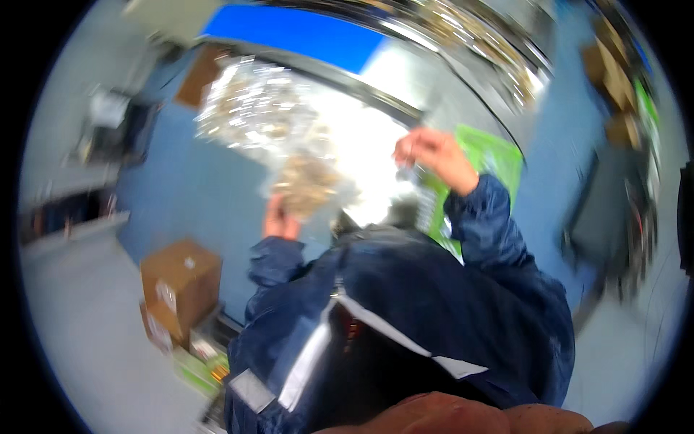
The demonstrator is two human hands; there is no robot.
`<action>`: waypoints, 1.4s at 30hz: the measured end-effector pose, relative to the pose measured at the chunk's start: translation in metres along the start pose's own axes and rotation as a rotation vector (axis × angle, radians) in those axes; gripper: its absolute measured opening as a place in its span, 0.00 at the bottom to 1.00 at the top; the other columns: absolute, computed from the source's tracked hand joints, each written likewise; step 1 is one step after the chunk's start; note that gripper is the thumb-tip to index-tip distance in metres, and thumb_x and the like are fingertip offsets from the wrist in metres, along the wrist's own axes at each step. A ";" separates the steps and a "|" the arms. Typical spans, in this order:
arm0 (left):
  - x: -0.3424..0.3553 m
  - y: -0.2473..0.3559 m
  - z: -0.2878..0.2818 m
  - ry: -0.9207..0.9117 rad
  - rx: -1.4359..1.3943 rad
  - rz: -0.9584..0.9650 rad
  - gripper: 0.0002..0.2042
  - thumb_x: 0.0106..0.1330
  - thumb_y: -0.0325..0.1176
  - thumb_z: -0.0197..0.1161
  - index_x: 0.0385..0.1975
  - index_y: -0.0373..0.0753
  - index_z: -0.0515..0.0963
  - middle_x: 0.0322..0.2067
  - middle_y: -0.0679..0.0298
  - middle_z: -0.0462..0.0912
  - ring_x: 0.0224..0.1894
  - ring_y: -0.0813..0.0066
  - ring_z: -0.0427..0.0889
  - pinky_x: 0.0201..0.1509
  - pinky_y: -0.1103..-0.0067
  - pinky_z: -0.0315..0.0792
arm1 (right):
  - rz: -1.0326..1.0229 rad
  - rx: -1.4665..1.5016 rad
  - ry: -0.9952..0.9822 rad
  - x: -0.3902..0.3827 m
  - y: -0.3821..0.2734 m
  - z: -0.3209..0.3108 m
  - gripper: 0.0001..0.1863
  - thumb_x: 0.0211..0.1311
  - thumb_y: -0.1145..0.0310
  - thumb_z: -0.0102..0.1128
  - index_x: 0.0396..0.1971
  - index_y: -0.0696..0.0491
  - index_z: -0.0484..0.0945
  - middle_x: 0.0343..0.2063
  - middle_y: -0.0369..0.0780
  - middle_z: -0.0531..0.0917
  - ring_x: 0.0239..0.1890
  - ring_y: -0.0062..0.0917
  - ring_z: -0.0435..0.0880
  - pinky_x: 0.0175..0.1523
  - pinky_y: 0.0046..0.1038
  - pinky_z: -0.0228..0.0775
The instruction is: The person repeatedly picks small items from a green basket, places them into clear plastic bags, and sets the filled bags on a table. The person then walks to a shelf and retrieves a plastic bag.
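My left hand [283, 217] grips a blurred clear bag of beige pieces [303, 181] over the worktop, just left of a bright white, glaring surface [365, 170]. Behind it lies a pile of shiny clear plastic bags [253, 108]. My right hand [434, 155] is raised to the right with its fingers curled together; what they hold, if anything, is too smeared to name. A bright green bag or sheet [491, 148] lies beside it, partly under my sleeve.
Cardboard boxes [181, 282] stand at the lower left of the blue worktop [188, 188]. A dark device [119, 126] is at the far left. A blue panel [289, 32] and a dark cable [491, 116] are at the back. Dark items and boxes [607, 210] line the right side.
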State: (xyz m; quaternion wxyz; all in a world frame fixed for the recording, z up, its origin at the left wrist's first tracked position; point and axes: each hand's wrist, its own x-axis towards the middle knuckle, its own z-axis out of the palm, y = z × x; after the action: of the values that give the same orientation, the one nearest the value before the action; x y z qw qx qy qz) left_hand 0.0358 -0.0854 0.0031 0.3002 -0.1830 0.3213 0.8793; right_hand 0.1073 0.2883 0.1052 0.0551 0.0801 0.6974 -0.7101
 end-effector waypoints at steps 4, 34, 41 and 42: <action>-0.003 0.005 -0.012 -0.067 0.178 -0.137 0.26 0.69 0.44 0.55 0.63 0.37 0.65 0.61 0.54 0.70 0.63 0.57 0.70 0.67 0.58 0.64 | 0.023 -0.143 0.815 -0.111 0.048 -0.133 0.09 0.66 0.68 0.56 0.36 0.57 0.80 0.30 0.36 0.84 0.32 0.18 0.80 0.38 0.22 0.72; 0.027 -0.072 0.076 -0.079 0.347 -0.272 0.28 0.64 0.40 0.61 0.62 0.37 0.64 0.59 0.54 0.72 0.60 0.55 0.72 0.64 0.57 0.66 | 0.252 -1.326 0.291 -0.193 0.209 -0.027 0.17 0.45 0.56 0.68 0.33 0.49 0.79 0.35 0.38 0.77 0.43 0.34 0.76 0.46 0.41 0.63; 0.024 -0.065 0.053 -0.061 0.288 -0.239 0.27 0.65 0.40 0.60 0.61 0.36 0.65 0.57 0.54 0.74 0.59 0.55 0.73 0.63 0.57 0.68 | 0.236 -0.929 0.284 -0.185 0.240 -0.055 0.19 0.47 0.57 0.70 0.36 0.52 0.76 0.37 0.42 0.78 0.38 0.36 0.78 0.44 0.38 0.66; 0.026 -0.060 0.049 -0.052 0.268 -0.233 0.26 0.65 0.39 0.60 0.61 0.36 0.65 0.57 0.54 0.74 0.59 0.55 0.73 0.62 0.57 0.69 | 0.258 -0.742 0.290 -0.182 0.243 -0.061 0.18 0.49 0.58 0.69 0.36 0.52 0.76 0.37 0.42 0.78 0.37 0.36 0.78 0.43 0.37 0.68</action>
State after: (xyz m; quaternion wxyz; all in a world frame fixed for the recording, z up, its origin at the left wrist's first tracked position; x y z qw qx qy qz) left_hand 0.0488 -0.0052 -0.0022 0.4299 -0.1546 0.4044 0.7923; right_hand 0.3346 0.3384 -0.0992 0.0700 0.2408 0.8906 -0.3794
